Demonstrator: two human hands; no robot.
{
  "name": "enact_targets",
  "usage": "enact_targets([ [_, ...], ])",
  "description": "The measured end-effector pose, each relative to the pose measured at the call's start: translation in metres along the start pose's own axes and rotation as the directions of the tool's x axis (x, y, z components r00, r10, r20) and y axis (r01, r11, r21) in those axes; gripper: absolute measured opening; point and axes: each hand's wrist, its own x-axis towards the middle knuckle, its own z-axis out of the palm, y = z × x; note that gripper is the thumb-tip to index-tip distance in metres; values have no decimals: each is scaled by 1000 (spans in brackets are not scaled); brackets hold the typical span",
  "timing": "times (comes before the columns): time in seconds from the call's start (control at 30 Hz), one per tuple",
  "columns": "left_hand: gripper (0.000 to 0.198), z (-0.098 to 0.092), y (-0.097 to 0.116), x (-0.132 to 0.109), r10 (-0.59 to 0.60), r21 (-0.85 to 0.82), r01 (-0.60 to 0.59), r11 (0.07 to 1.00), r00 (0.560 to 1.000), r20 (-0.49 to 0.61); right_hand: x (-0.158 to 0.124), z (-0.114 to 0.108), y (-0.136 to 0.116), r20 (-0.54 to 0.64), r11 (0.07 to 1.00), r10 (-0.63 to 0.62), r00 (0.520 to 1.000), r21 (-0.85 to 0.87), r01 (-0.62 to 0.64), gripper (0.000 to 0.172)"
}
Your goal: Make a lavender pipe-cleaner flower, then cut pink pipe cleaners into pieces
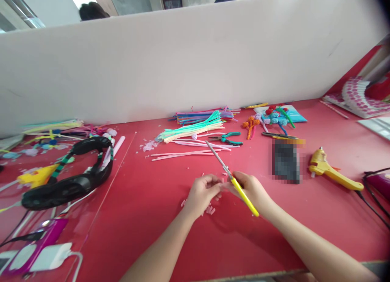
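Note:
Yellow-handled scissors (pixel 245 196) lie across my right hand (pixel 248 188), blades pointing up and to the left, the hand closed round them. My left hand (pixel 204 192) is closed in a pinch beside it, the fingertips of both hands nearly meeting over a small pale pink piece (pixel 224 185). Short cut pink pieces (pixel 210 210) are scattered on the red table (pixel 146 233) beside and partly behind my left hand. Beyond the hands lie long pink stems (pixel 183 154), a mint green bundle (pixel 195 126) and teal-handled pliers (pixel 227 139).
A yellow glue gun (pixel 333 172) and a pixelated dark object (pixel 285 162) are at the right. Colourful fuzzy flowers (pixel 274 117) lie at the back right. A black headband-like device (pixel 65 190) and a power strip (pixel 38 247) are on the left. A white partition (pixel 183 66) stands behind.

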Motion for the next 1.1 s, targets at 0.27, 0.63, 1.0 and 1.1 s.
enact_targets([
  [0.27,14,-16,8,8,158,-166,-213,963,943,-291,-8,-2,1,-27,839,-121,992,-537,88,23],
  [0.63,10,-18,10,7,194,-247,-288,925,918,-346,-13,4,6,90,722,-133,987,-673,159,31],
  [1.0,13,-17,11,6,176,-282,-275,919,927,-331,-14,5,8,82,725,-165,983,-665,177,31],
  [1.1,13,-17,11,6,175,-286,-275,918,927,-331,-14,5,8,79,729,-169,982,-661,179,31],
])
